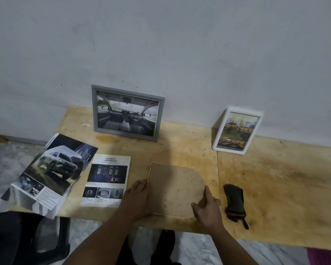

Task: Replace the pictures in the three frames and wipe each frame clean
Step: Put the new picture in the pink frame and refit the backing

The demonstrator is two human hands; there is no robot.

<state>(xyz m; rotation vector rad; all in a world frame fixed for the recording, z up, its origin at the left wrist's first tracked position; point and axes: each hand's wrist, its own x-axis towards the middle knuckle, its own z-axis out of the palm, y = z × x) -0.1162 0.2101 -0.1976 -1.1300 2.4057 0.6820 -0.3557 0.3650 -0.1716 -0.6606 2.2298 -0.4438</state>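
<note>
While two frames, a grey frame [128, 112] and a white frame [237, 131], lean at the table's [275, 178] back edge, a face-down third frame [175, 189] lies at the front edge between left hand [137, 198] and right hand [208, 208], straight fingers pressing its sides; two brochures [106, 180] and one dark cloth [235, 204] flank it.

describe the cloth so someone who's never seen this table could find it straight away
Start at the wooden table against the wall and look to its near edge, right of the face-down frame that the person's two hands touch. The cloth lies there just past the right hand, below the white frame. It is the only dark, crumpled, soft thing; everything else is flat paper or frames.
</note>
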